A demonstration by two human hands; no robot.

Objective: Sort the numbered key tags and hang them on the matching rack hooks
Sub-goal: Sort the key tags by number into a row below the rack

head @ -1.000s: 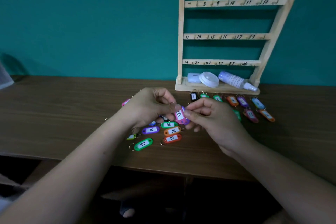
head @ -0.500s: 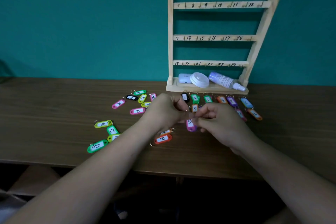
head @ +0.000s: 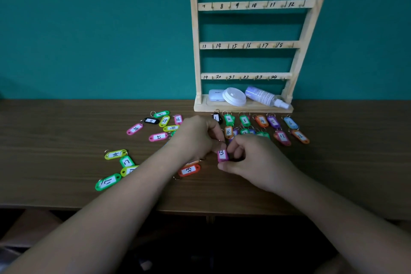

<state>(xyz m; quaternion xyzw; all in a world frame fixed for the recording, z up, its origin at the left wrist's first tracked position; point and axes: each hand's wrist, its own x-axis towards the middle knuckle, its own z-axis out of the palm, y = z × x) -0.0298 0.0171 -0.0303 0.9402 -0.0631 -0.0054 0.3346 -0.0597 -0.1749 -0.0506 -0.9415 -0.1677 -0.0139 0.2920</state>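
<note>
Item: one magenta plastic key tag numbered 13 point(head: 222, 155), held over the brown wooden table point(head: 55, 135), in front of the pale wooden hook rack point(head: 308, 29).

- Our left hand point(head: 198, 138): grip pinched at the tag's top end.
- Our right hand point(head: 255, 158): grip clamped on its side and bottom.
- Row of coloured tags 1 to 6 point(head: 244, 120): beside the rack's base.
- Loose coloured tags point(head: 158, 137): scattered to the left.

Rack point(head: 245, 45) behind tags point(head: 262, 120), loose tags point(head: 115, 154) at left on table point(head: 55, 131)
</note>
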